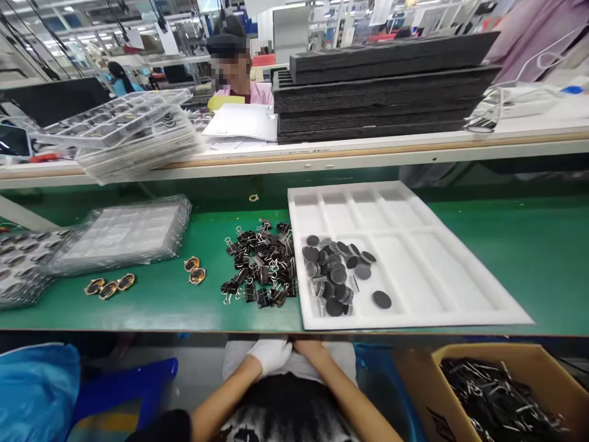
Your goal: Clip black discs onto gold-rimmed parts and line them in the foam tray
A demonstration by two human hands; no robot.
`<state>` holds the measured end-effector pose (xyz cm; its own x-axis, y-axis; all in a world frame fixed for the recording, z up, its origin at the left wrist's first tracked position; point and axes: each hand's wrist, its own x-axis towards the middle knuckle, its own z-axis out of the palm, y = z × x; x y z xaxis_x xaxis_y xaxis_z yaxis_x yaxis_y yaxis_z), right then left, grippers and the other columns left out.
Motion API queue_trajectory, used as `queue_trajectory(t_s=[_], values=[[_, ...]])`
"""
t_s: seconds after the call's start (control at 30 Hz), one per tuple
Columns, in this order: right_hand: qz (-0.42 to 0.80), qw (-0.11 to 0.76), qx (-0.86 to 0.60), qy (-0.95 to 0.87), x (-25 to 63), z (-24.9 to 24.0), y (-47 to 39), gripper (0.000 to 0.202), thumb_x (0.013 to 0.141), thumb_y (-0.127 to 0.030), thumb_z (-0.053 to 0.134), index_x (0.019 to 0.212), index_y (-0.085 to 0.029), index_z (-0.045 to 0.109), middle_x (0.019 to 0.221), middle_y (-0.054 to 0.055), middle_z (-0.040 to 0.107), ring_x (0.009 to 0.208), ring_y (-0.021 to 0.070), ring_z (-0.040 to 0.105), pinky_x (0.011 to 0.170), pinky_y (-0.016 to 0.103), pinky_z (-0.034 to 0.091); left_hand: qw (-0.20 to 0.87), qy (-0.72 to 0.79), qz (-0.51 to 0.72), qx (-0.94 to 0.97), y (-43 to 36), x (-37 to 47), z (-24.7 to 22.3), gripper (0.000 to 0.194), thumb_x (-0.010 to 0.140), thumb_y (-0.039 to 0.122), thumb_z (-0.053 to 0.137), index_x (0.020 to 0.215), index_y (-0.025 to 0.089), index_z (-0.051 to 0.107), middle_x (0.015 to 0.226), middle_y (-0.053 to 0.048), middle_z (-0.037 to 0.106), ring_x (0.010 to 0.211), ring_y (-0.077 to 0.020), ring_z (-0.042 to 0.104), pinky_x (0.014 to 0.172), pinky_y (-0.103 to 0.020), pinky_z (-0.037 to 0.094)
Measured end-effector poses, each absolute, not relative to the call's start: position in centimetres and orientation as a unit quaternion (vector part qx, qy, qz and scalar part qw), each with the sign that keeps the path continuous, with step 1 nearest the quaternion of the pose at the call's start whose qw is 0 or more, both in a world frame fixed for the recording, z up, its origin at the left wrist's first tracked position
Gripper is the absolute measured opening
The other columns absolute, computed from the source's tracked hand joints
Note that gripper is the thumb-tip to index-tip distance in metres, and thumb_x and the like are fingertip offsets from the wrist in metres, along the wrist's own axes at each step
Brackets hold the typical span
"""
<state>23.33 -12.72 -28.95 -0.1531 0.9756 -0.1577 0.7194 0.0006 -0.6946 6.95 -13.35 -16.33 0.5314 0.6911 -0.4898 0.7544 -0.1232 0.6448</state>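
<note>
My left hand (272,355), in a white glove, rests low over my lap just under the front edge of the green table. Beside it is my bare right hand (310,348), partly hidden by that edge. The fingers of both hands are hidden, so whether they hold anything does not show. On the table above them lies a heap of black binder clips (262,270). To its right a white foam tray (427,276) carries many dark round discs (338,274), piled in its near left compartments.
Small gold-rimmed oval pieces (108,288) lie at left, near stacked clear plastic trays (124,233). Black foam trays (381,98) stand on the raised shelf. A cardboard box (506,353) of binder clips sits at lower right. A co-worker (239,73) is beyond the shelf.
</note>
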Motion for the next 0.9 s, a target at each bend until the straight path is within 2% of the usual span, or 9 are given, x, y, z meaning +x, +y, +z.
queue_trajectory(t_s=[0.1, 0.2, 0.33, 0.4, 0.47, 0.57, 0.7, 0.83, 0.9], values=[[0.285, 0.134, -0.713, -0.626, 25.3, -30.1, -15.8, 0.023, 0.095, -0.026, 0.066, 0.116, -0.028, 0.075, 0.132, 0.017, 0.067, 0.131, 0.0439, 0.059, 0.109, 0.063, 0.044, 0.509, 0.357, -0.103, 0.776, -13.4, 3.9, -11.5, 0.03, 0.098, 0.044, 0.061, 0.124, 0.035, 0.075, 0.13, -0.002, 0.075, 0.122, -0.0251, 0.07, 0.109, -0.038, 0.053], [0.249, 0.085, -0.788, -0.557, 26.3, -30.7, -19.2, 0.043, 0.094, -0.038, 0.058, 0.131, -0.019, 0.069, 0.143, 0.029, 0.057, 0.142, 0.0572, 0.043, 0.102, 0.075, 0.041, 0.562, 0.138, -0.117, 0.807, -11.3, 0.0, -3.6, 0.043, 0.105, 0.043, 0.044, 0.143, 0.039, 0.065, 0.133, 0.001, 0.075, 0.124, -0.0182, 0.07, 0.111, -0.03, 0.052], [0.272, 0.017, -0.794, -0.543, 25.6, -30.4, -20.1, 0.069, 0.088, -0.045, 0.062, 0.15, -0.015, 0.052, 0.155, 0.027, 0.042, 0.153, 0.054, 0.025, 0.108, 0.068, 0.039, 0.323, 0.303, 0.127, 0.888, -3.4, 0.0, 3.3, 0.046, 0.106, 0.049, 0.039, 0.128, 0.026, 0.073, 0.131, -0.007, 0.075, 0.123, -0.0214, 0.069, 0.112, -0.036, 0.051], [0.298, -0.001, -0.783, -0.546, 25.8, -30.3, -19.3, 0.061, 0.088, -0.044, 0.061, 0.142, -0.014, 0.06, 0.151, 0.027, 0.046, 0.15, 0.0555, 0.029, 0.109, 0.07, 0.037, 0.18, 0.447, 0.153, 0.863, 2.0, 2.3, 3.4, 0.056, 0.107, 0.054, 0.033, 0.141, 0.023, 0.063, 0.146, -0.007, 0.066, 0.135, -0.0219, 0.06, 0.12, -0.036, 0.043], [0.322, 0.001, -0.772, -0.548, 27.1, -30.3, -18.5, 0.052, 0.092, -0.043, 0.057, 0.134, -0.015, 0.065, 0.144, 0.025, 0.052, 0.145, 0.0502, 0.04, 0.108, 0.064, 0.041, 0.078, 0.53, 0.036, 0.844, 7.2, 4.9, 2.0, 0.065, 0.107, 0.054, 0.022, 0.156, 0.02, 0.048, 0.162, -0.008, 0.05, 0.148, -0.0241, 0.048, 0.124, -0.038, 0.036], [0.361, 0.018, -0.743, -0.564, 29.8, -30.7, -18.4, 0.054, 0.095, -0.043, 0.055, 0.14, -0.016, 0.062, 0.136, 0.02, 0.059, 0.141, 0.0359, 0.05, 0.113, 0.046, 0.044, 0.084, 0.54, -0.056, 0.836, 12.8, 7.5, -0.3, 0.066, 0.102, 0.054, 0.031, 0.154, 0.019, 0.051, 0.16, -0.013, 0.053, 0.142, -0.03, 0.054, 0.118, -0.04, 0.042], [0.378, 0.041, -0.711, -0.591, 31.7, -30.7, -19.5, 0.065, 0.098, -0.052, 0.052, 0.154, -0.019, 0.05, 0.15, 0.017, 0.052, 0.152, 0.0285, 0.042, 0.124, 0.034, 0.033, 0.109, 0.518, -0.126, 0.839, 15.6, 7.8, -1.5, 0.058, 0.097, 0.058, 0.037, 0.123, 0.022, 0.074, 0.13, -0.011, 0.074, 0.112, -0.0277, 0.07, 0.096, -0.034, 0.052], [0.413, 0.0, -0.697, -0.586, 32.3, -28.1, -21.0, 0.074, 0.1, -0.053, 0.048, 0.166, -0.024, 0.031, 0.175, 0.015, 0.021, 0.163, 0.0347, 0.016, 0.127, 0.046, 0.029, 0.119, 0.496, -0.163, 0.844, 15.8, 7.2, -1.4, 0.059, 0.094, 0.064, 0.039, 0.09, 0.019, 0.077, 0.094, -0.011, 0.079, 0.082, -0.0248, 0.07, 0.075, -0.032, 0.049], [0.447, -0.045, -0.663, -0.599, 33.1, -24.9, -21.5, 0.074, 0.1, -0.048, 0.05, 0.167, -0.03, 0.028, 0.177, 0.012, 0.016, 0.162, 0.0368, 0.016, 0.127, 0.053, 0.029, 0.124, 0.481, -0.167, 0.852, 15.5, 6.9, -1.3, 0.056, 0.093, 0.064, 0.041, 0.086, 0.021, 0.076, 0.09, -0.008, 0.078, 0.078, -0.0229, 0.068, 0.071, -0.031, 0.046]])
